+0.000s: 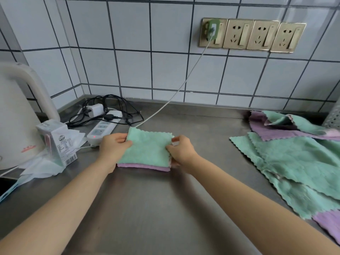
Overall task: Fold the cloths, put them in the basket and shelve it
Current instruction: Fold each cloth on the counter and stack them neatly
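A small square of mint-green fleecy cloth with zigzag-cut edges (147,150), folded over so that a lilac layer shows along its near edge, lies on the brushed steel counter (147,208), toward the back and a little left of the middle. The left hand (113,145) pinches its left edge, thumb on top, and the right hand (181,150) is closed on its right edge. The two hands are apart, one at each side, and seem to be squaring up the folds.

I would say this piece is as good as folded, but the job overall is at an early stage. At the right edge of the counter a loose heap of unfolded green and lilac cloths (294,162) sprawls from the back wall toward the near edge, well apart from the folded square. How many there are I cannot tell. A perforated metal container (333,116) pokes in at the far right behind the heap. Whether it is the basket I cannot say, and no shelf is in view, so loading and shelving are all left to do.

Near the folded cloth's left side sits a white power strip with a red lamp (101,130), its white cable (184,83) climbing to the brass wall sockets (252,34). Further left stand a small printed carton (57,142) and a cream electric kettle (16,116).
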A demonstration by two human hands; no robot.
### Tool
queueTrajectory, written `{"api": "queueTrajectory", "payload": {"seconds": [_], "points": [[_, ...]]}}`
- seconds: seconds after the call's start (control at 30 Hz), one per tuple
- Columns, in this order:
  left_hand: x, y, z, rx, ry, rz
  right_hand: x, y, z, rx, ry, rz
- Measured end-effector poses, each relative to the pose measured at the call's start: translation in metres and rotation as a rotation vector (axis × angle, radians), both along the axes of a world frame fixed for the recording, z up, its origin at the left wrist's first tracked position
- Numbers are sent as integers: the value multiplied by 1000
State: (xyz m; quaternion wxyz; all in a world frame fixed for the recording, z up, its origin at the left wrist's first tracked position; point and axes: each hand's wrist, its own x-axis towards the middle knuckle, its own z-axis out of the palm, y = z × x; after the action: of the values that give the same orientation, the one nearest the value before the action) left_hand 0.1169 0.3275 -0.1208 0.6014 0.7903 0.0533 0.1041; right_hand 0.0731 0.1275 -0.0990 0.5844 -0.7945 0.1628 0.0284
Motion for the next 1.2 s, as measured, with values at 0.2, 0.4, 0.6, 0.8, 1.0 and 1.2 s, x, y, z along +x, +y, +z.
{"api": "queueTrajectory", "payload": {"seconds": [0.2,0.4,0.6,0.8,1.0,1.2], "points": [[1,-3,15,391,-113,-61,-8,-1,5,-130,-84,-4],[-20,-13,34,910,-263,38,-33,-29,15,-404,-174,138],[-76,-91,55,797,-383,-104,-110,-121,28,-788,-309,209],[-134,-203,48,768,-508,-313,-190,-229,30,-1060,-300,94],[-165,-302,36,794,-560,-587,-251,-316,24,-1339,-203,19],[-179,-357,22,888,-677,-916,-271,-364,16,-1426,-144,-25]]}}
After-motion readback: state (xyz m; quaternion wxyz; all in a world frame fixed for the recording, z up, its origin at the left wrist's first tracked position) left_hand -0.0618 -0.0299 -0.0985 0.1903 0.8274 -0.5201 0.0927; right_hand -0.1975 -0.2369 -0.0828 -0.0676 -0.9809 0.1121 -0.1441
